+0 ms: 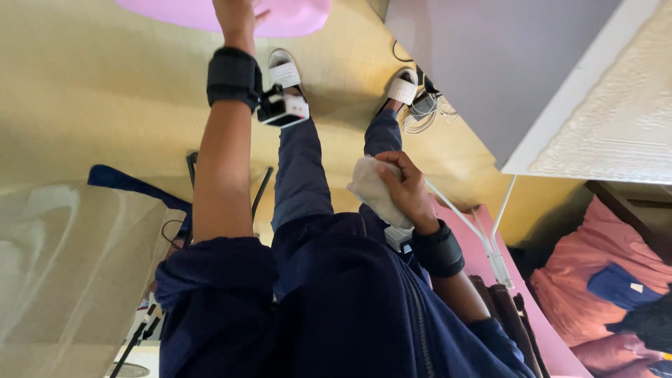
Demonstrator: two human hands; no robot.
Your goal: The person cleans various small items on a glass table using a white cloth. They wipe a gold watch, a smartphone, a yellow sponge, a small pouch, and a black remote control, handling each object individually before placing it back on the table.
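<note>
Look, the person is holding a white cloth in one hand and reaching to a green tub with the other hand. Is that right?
Not quite. The tub is pink, not green. The head view shows it at the top edge, with the left hand reaching up to it. The rest holds: the right hand is closed around a white cloth.

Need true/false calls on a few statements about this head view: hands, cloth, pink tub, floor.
1. The left hand reaches the pink tub. True.
2. The right hand is empty. False: it clutches a white cloth.
3. Both wrists carry dark bands. True.
4. The person is barefoot. False: white sandals are on the feet.
5. The floor is grey tile. False: it looks yellowish and smooth.
</note>
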